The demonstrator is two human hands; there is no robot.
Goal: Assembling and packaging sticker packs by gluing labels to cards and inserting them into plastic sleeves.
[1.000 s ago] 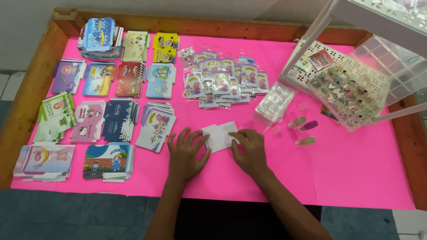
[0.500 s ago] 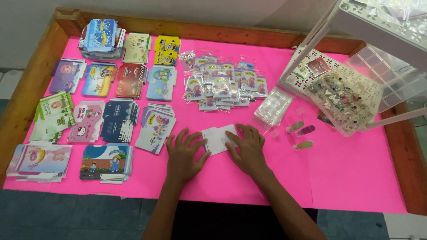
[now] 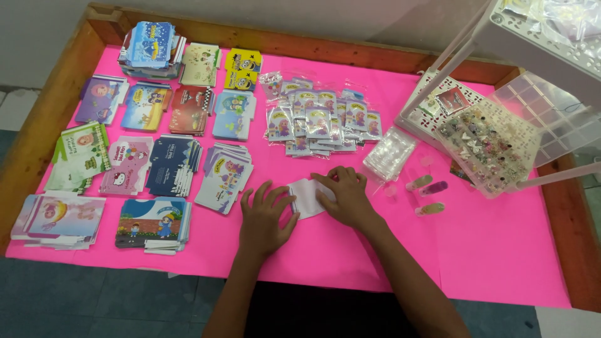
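A small white card (image 3: 307, 197) lies flat on the pink table cover (image 3: 488, 250) near the front middle. My left hand (image 3: 266, 217) rests palm down beside it, fingers spread, fingertips at the card's left edge. My right hand (image 3: 345, 196) lies over the card's right side, fingers curled onto it and pressing it to the table. Part of the card is hidden under my right hand.
Stacks of colourful printed cards (image 3: 169, 164) fill the left half. Small clear bagged packets (image 3: 319, 119) lie at the back middle, a pile of clear bags (image 3: 389, 153) beside them. A clear compartment box of small trinkets (image 3: 488, 144) and a white rack (image 3: 544, 31) stand right. Three small tubes (image 3: 429, 194) lie nearby.
Both hands stay on the white card; my right hand has slid slightly further over it. The view has shifted a little.
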